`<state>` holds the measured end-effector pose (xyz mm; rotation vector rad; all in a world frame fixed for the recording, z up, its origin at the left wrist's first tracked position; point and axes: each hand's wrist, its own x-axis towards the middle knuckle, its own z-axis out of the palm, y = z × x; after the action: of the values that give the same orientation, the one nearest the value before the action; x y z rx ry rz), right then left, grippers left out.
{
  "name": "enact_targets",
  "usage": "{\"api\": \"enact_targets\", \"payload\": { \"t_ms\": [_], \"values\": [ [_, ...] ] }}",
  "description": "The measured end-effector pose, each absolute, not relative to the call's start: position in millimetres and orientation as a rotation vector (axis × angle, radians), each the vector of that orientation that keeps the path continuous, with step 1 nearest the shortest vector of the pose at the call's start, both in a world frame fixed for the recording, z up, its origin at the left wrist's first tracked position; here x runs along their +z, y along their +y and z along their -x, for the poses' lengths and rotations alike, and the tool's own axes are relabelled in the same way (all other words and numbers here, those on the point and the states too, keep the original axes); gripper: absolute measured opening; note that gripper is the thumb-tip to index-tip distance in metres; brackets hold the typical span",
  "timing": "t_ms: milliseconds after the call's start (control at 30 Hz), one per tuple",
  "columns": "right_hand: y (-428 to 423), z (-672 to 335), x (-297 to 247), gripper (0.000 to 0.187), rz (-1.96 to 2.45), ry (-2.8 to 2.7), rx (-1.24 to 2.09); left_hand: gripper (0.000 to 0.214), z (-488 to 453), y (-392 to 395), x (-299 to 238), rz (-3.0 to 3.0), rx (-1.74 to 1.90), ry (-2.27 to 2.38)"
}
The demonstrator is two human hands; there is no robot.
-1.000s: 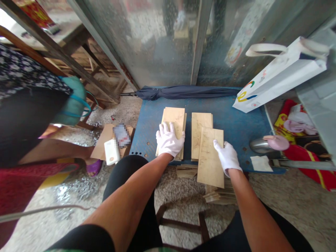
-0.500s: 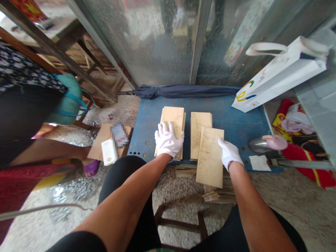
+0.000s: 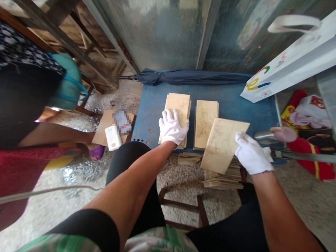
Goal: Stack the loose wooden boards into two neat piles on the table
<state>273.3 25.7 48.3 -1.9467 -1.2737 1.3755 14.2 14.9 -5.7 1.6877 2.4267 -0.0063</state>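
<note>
White-gloved left hand [image 3: 173,128], palm down

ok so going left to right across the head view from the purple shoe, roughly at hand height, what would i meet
Purple shoe, white box, gloved left hand, board stack, loose board, gloved right hand gripping that board, metal cup.

No whole word can be read: the tall white paper carrier bag [image 3: 296,63] bears a large orange, green, yellow and blue logo [image 3: 252,84], its yellow stroke perhaps a looped "e", with small blurred red characters [image 3: 281,59] farther up and a small round reddish emblem [image 3: 266,93] below.
</note>
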Motion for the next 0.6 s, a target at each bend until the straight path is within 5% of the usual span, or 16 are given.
{"api": "enact_targets", "payload": {
  "t_ms": [600],
  "values": [
    [-50.4, -228.1, 21.8, 0.023, 1.626, -1.790, 1.817, 0.082, -17.3, 15.4, -3.2, -1.659, -0.047, 2.409]
  ]
}}
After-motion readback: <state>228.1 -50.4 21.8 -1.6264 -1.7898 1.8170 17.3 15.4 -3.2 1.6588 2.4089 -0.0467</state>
